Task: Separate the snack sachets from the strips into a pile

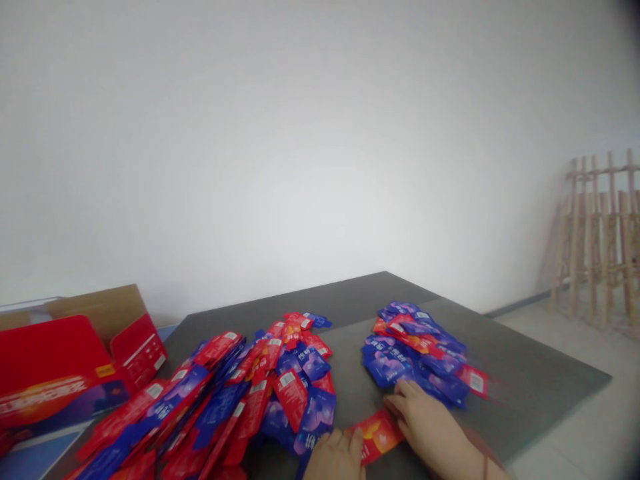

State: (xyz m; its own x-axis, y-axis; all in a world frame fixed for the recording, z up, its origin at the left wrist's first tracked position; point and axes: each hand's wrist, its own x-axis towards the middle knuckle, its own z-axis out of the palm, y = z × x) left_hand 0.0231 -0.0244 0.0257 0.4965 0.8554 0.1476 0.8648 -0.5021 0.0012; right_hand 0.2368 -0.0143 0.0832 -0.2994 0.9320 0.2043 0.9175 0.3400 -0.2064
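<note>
Pinching red packet by opposite ends, left hand + right hand | packet between left pile and right pile; table contact unclear | risk: right hand nudging right pile, loosely heaped, could spill it

We have a flat, dark-grey desk with its far corner pointing to 12 o'clock. Towards 8 o'clock, we see a large heap of flat, glossy red and blue packets; a smaller, similar heap lies towards 2 o'clock.
</note>
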